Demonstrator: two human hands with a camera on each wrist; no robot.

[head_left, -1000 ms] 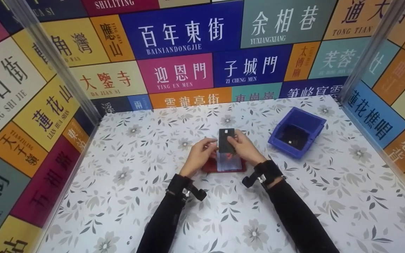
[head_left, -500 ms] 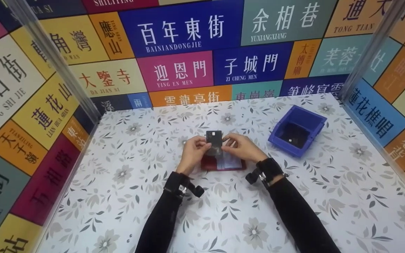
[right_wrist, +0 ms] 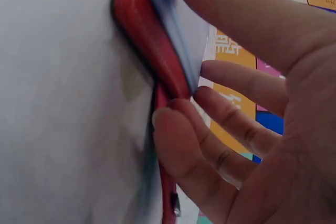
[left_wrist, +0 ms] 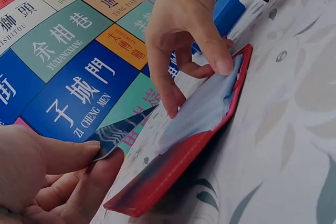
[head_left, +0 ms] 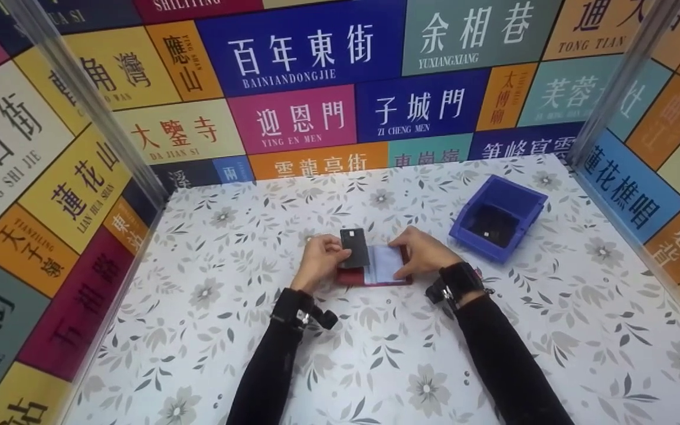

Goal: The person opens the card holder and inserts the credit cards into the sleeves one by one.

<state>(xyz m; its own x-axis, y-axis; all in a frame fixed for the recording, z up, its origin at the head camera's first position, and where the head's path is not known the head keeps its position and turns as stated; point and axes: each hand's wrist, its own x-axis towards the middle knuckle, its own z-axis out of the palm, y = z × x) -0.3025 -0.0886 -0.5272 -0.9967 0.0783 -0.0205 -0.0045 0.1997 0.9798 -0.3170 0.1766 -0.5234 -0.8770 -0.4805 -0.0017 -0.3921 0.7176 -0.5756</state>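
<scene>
So the biggest thing around you is the walls [head_left: 298,56], all colorful blocks with Chinese characters and English letters on them. In front of you there's the table [head_left: 198,354], white with grey flowers and leaves. Your arms come in over it in black sleeves [head_left: 499,348], with a black strap [head_left: 293,307] on each wrist.

Over toward the far right corner sits a blue bin [head_left: 502,195], with some dark stuff [head_left: 487,227] down inside, too small to make out properly.

Your right hand [head_left: 428,252] is spread over the right half of the red wallet, thumb on the near side and fingers round by the far side, so you've basically got it gripped. Your left hand [head_left: 321,260] is pinched narrow, thumb on top of the card.

The wallet [head_left: 350,276] lies unfolded on the table between your hands, and its pale plastic pages [head_left: 384,265] sit under your right thumb. The black card [head_left: 355,251] is tilted over the wallet's left half, and your left wrist view shows it up off the wallet. Tiniest bit: a pale square [head_left: 351,234] near its top.
</scene>
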